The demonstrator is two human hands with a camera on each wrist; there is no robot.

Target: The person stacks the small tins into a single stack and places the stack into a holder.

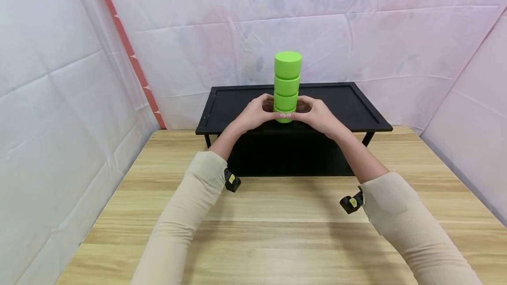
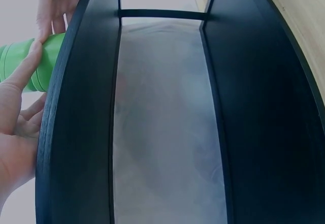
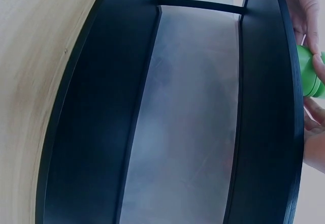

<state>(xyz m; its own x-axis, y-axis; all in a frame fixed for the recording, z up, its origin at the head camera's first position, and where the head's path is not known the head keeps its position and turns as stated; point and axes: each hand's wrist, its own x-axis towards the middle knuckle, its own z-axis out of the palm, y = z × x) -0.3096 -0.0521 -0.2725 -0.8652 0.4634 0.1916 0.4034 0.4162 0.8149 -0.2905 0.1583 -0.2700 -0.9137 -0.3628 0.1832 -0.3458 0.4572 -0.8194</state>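
A tall upright stack of several bright green cups (image 1: 287, 86) stands over the front part of the black shelf's top, seen in the head view. My left hand (image 1: 254, 112) curls round the stack's bottom from the left, its thumb across the front. From the right, my right hand (image 1: 317, 115) grips the same bottom part, and the thumb tips meet in front. In the left wrist view the lowest green cup (image 2: 49, 61) sits right at the shelf's top edge between the hands. The right wrist view shows only a piece of the green stack (image 3: 307, 71).
The black two-tier shelf (image 1: 340, 104) stands on a wooden table (image 1: 273, 241) near its back edge. Behind it hangs a white sheet (image 1: 178, 56), with more sheeting at both sides. Each forearm wears a small black camera (image 1: 232, 181).
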